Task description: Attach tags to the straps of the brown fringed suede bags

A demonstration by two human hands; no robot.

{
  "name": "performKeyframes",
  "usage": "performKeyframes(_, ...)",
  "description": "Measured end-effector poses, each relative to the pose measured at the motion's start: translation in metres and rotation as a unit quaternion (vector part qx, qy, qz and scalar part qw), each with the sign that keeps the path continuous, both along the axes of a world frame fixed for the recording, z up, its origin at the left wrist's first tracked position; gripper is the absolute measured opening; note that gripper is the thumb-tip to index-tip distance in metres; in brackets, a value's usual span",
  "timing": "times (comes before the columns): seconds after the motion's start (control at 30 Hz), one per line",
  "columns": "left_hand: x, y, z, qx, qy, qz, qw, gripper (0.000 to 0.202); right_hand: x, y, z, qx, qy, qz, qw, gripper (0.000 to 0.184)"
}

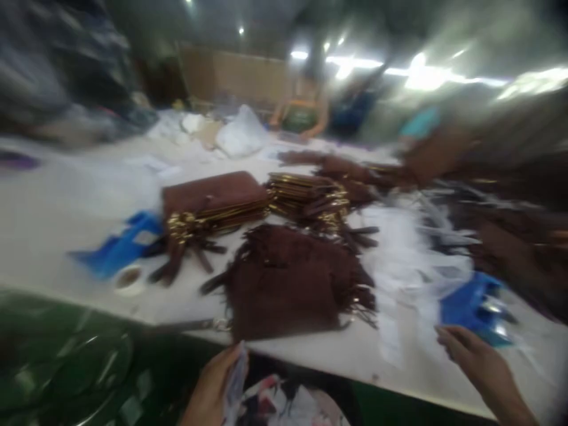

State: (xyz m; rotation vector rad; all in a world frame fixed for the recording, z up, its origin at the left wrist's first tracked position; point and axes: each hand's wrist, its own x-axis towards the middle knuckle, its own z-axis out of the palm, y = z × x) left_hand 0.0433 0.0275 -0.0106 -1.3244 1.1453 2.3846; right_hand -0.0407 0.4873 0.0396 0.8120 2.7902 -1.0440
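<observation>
The whole picture is smeared by motion. My left hand (213,384) is at the bottom edge below the table, its fingers closed on a thin pale sheet or bag (237,378). My right hand (477,361) rests on the white table (57,207) at the lower right, fingers stretched toward a blue object (473,302) and holding nothing. In front of me lies a brown fringed suede bag (288,284). Behind it stand two stacks of brown bags with gold zips: one on the left (213,201), one in the middle (310,198).
A blue plastic piece (118,245) and a small white cup (128,279) lie at the left. Clear plastic wrappers (399,260) are spread on the right beside more brown bags (510,236). Another person (302,109) stands at the far end. Green material (66,361) lies below the table edge.
</observation>
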Motion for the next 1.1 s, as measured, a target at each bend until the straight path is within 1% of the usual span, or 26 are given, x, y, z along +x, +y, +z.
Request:
performKeyframes(0.03, 0.014, -0.013, -0.001, -0.005, -0.002, 0.02, 1.0, 0.019, -0.006, -0.028, -0.002, -0.015, 0.007, 0.074, 0.997, 0.027)
performKeyframes(0.07, 0.025, -0.022, -0.001, -0.004, 0.004, 0.03, 1.0, 0.018, -0.008, -0.061, -0.002, -0.052, 0.013, 0.154, 0.987, 0.03)
performKeyframes(0.1, 0.033, -0.027, -0.001, 0.0, 0.016, 0.034, 0.999, 0.018, -0.007, -0.098, -0.001, -0.099, 0.016, 0.23, 0.968, 0.031)
performKeyframes(0.13, 0.037, -0.03, -0.002, 0.005, 0.03, 0.032, 0.999, 0.018, -0.001, -0.138, 0.001, -0.149, 0.007, 0.289, 0.946, 0.03)
performKeyframes(0.2, 0.04, -0.031, -0.002, 0.012, 0.054, 0.027, 0.998, 0.019, 0.015, -0.216, 0.006, -0.241, -0.03, 0.414, 0.877, 0.025)
performKeyframes(0.23, 0.039, -0.03, -0.003, 0.01, 0.06, 0.026, 0.998, 0.02, 0.022, -0.251, 0.006, -0.272, -0.04, 0.456, 0.846, 0.022)
performKeyframes(0.27, 0.039, -0.029, -0.003, 0.005, 0.065, 0.023, 0.998, 0.02, 0.029, -0.281, 0.005, -0.288, -0.051, 0.492, 0.82, 0.018)
performKeyframes(0.3, 0.038, -0.029, -0.002, -0.003, 0.072, 0.019, 0.997, 0.021, 0.033, -0.305, 0.003, -0.299, -0.047, 0.517, 0.801, 0.017)
performKeyframes(0.37, 0.038, -0.029, -0.001, -0.03, 0.086, 0.012, 0.996, 0.02, 0.037, -0.338, -0.004, -0.296, -0.028, 0.551, 0.78, 0.019)
performKeyframes(0.43, 0.04, -0.031, 0.0, -0.065, 0.095, 0.003, 0.993, 0.018, 0.038, -0.353, -0.013, -0.268, -0.001, 0.571, 0.776, 0.023)
performKeyframes(0.53, 0.042, -0.032, 0.001, -0.112, 0.099, -0.014, 0.989, 0.013, 0.038, -0.36, -0.022, -0.213, 0.017, 0.589, 0.779, 0.028)
performKeyframes(0.6, 0.043, -0.032, 0.001, -0.12, 0.103, -0.017, 0.987, 0.013, 0.039, -0.361, -0.025, -0.185, 0.017, 0.599, 0.779, 0.029)
performKeyframes(0.67, 0.044, -0.032, 0.0, -0.105, 0.112, -0.008, 0.988, 0.015, 0.041, -0.363, -0.026, -0.158, 0.016, 0.606, 0.78, 0.028)
performKeyframes(0.77, 0.044, -0.031, 0.0, -0.084, 0.126, 0.0, 0.989, 0.019, 0.042, -0.365, -0.023, -0.119, 0.013, 0.619, 0.776, 0.027)
performKeyframes(0.83, 0.044, -0.031, 0.0, -0.086, 0.124, -0.003, 0.989, 0.02, 0.041, -0.367, -0.019, -0.081, 0.01, 0.631, 0.772, 0.025)
performKeyframes(0.97, 0.043, -0.034, 0.002, -0.115, 0.127, -0.016, 0.985, 0.021, 0.038, -0.371, -0.01, 0.016, -0.003, 0.649, 0.761, 0.024)
performKeyframes(1.1, 0.043, -0.038, 0.004, -0.159, 0.125, -0.051, 0.978, 0.018, 0.038, -0.377, -0.003, 0.05, -0.014, 0.644, 0.763, 0.026)
